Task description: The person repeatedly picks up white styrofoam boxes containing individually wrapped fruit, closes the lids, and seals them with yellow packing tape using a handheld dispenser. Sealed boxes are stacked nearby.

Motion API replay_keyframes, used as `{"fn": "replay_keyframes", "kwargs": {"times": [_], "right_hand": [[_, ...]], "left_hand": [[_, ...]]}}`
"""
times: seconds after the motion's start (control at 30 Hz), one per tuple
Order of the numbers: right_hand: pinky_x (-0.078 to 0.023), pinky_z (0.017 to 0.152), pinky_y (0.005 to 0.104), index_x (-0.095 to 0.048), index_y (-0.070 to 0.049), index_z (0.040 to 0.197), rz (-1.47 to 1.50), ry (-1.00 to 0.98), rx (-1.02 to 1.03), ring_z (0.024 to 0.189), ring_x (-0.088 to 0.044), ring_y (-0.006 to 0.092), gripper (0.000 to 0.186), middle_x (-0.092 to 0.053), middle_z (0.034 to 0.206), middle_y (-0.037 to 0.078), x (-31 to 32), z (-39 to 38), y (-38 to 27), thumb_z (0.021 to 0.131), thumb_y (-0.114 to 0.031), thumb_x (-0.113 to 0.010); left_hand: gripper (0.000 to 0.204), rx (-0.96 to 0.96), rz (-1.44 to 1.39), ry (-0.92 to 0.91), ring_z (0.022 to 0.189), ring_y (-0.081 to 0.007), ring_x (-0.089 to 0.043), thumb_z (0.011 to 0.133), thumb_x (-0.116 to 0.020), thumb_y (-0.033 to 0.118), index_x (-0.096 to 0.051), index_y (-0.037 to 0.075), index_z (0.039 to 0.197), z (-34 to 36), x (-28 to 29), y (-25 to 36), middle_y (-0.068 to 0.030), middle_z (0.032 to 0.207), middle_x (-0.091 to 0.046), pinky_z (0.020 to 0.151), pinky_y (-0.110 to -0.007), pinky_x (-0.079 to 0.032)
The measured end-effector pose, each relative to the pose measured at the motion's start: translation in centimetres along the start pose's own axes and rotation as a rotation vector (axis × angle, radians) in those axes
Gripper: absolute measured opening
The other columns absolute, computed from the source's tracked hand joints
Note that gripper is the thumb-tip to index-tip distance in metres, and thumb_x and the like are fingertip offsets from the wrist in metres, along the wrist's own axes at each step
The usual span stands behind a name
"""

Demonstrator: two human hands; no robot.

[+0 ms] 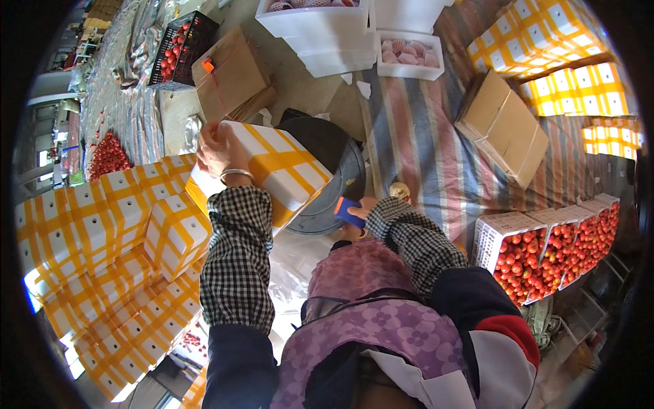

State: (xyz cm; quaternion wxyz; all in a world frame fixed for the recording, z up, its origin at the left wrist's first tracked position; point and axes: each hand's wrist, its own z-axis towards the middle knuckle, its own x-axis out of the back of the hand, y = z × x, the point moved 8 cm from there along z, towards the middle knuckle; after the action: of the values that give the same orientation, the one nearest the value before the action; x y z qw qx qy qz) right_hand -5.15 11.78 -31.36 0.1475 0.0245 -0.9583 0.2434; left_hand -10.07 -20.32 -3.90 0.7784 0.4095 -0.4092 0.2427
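Note:
A white foam box (269, 146) with yellow tape crossing it sits tilted in front of me. My left hand (218, 150) has its fingers bent around the box's far left corner. In my right hand (363, 208) is a small blue-and-orange block-shaped object (349, 212), whose exact kind I cannot make out. It is held a little to the right of the box, apart from it. Under and behind the box shows a dark round tub or stand (344, 174), partly hidden by the box.
Taped foam boxes (112, 215) are stacked at the left, more foam boxes (541, 37) at the far right. Crates of tomatoes (521, 262) stand at the right. Flattened cardboard (231, 78), a cardboard bundle (504, 129), a black crate (184, 54) and a white box of wrapped fruit (409, 54) lie beyond.

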Motion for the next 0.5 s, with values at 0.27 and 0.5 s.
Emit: {"fn": "replay_keyframes", "kwargs": {"times": [0.27,0.5], "right_hand": [[-0.044,0.077,0.0413,-0.052,0.006,0.105,0.121,0.406,0.224,0.089,-0.057,0.0356,0.060,-0.058,0.094,0.025,13.3,-6.1,-1.7,0.077,-0.048,-0.051],[-0.044,0.064,0.0458,-0.044,-0.004,0.106,-0.199,1.149,0.510,0.074,-0.056,0.0363,0.037,-0.058,0.080,0.020,34.0,-5.8,-8.0,0.082,-0.031,-0.050]], "left_hand": [[0.023,-0.324,-0.381,0.095,0.098,-0.0281,-0.047,0.084,-0.048,0.020,-0.054,0.006,0.101,-2.0,4.7,4.8,-0.0088,0.101,-0.055,0.089,-0.042,-0.032],[0.026,-1.054,-0.595,-1.140,0.088,-0.0288,-0.053,0.075,-0.056,0.018,-0.056,0.007,0.098,-26.7,1.3,4.8,-0.0133,0.100,-0.055,0.079,-0.038,-0.041]]}}
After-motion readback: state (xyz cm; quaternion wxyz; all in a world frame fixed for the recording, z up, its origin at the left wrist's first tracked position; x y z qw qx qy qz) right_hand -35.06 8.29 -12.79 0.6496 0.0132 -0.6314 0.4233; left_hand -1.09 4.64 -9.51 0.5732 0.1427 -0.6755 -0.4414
